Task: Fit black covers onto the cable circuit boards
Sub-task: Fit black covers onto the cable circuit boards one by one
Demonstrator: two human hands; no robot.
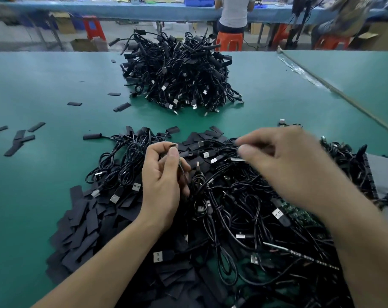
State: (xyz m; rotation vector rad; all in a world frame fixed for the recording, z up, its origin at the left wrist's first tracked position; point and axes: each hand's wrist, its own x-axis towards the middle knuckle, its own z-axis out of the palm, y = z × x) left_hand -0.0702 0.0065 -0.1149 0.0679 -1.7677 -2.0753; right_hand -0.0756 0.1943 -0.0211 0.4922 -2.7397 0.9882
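In left hand point(164, 181) a cable end point(173, 146) is pinched; right hand point(288, 167) blurred, grip cannot be told; black cover point(83, 211) to be slid on squarely.

Both bare forearms are reaching forward from the lower edge. The left hand point(164, 181) is standing thumb-up, fingers curled, pinching a thin dark piece point(172, 145) between thumb and forefinger. The right hand point(284, 170) is showing blurred, palm down, thumb and forefinger lying close together.
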